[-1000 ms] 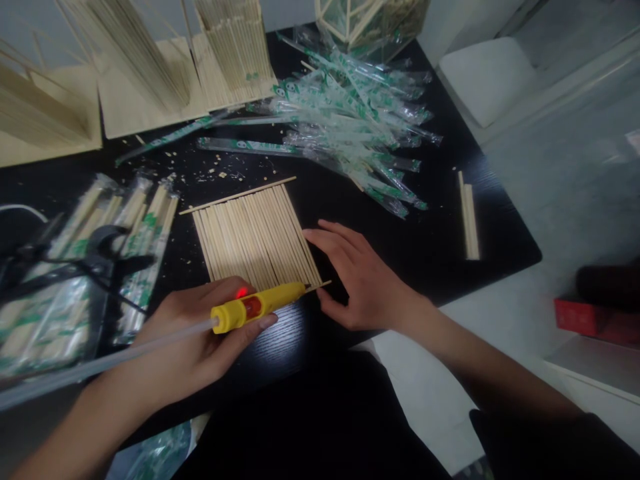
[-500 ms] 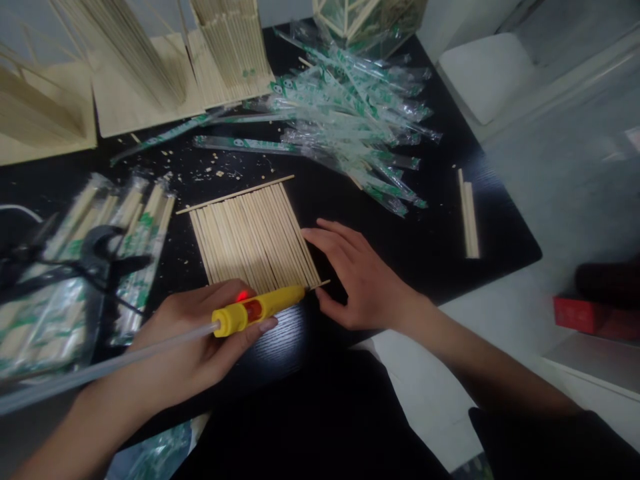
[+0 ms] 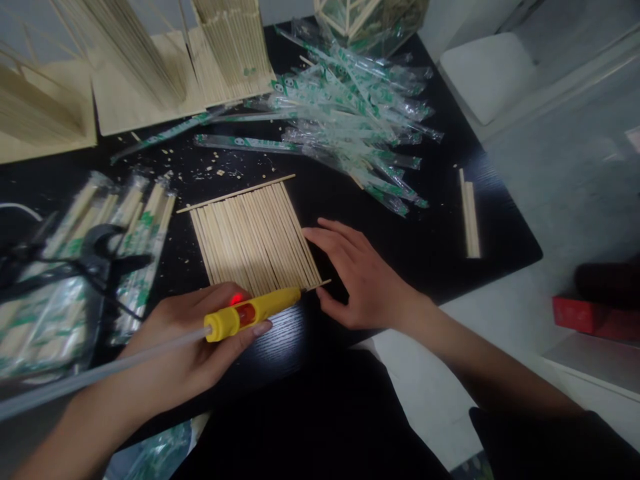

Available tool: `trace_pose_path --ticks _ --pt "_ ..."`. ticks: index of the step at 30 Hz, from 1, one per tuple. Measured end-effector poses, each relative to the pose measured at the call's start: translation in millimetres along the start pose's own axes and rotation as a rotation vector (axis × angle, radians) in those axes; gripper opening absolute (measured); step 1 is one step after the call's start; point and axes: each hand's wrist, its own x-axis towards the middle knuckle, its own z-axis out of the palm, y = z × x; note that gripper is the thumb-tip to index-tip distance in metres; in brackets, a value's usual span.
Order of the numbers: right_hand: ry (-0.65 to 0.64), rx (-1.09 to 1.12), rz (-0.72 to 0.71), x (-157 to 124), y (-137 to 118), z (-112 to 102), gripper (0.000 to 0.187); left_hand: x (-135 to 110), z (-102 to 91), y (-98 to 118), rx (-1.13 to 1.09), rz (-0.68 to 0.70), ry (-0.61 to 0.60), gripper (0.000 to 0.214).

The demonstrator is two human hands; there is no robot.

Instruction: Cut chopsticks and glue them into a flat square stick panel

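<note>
My left hand is closed around a yellow hot glue gun with a lit red light. A long translucent glue stick runs out of its back end. The nozzle meets the lower crosswise stick near the right corner of a flat panel of side-by-side bamboo sticks. Another thin stick lies across the panel's far ends. At the panel's right edge, my right hand rests open, fingertips against the side and thumb near the lower stick's end. Part of the near edge is hidden behind the glue gun and left hand.
Wrapped chopsticks and black cutters lie at left. Torn clear wrappers are heaped behind the panel. Stick structures on wooden boards stand at the back left. Several short sticks lie near the black table's right edge.
My left hand and the glue gun have shifted slightly left, the nozzle sliding back along the lower crosswise stick. My right hand and the panel look almost unmoved.
</note>
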Motion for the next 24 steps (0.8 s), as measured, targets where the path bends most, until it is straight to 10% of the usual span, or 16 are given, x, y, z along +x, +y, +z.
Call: trace_pose_path --ticks 24 --pt "-0.001 -0.001 0.001 0 0 1 0.078 -17 -4.2 -7 -0.001 -0.033 0.004 0.015"
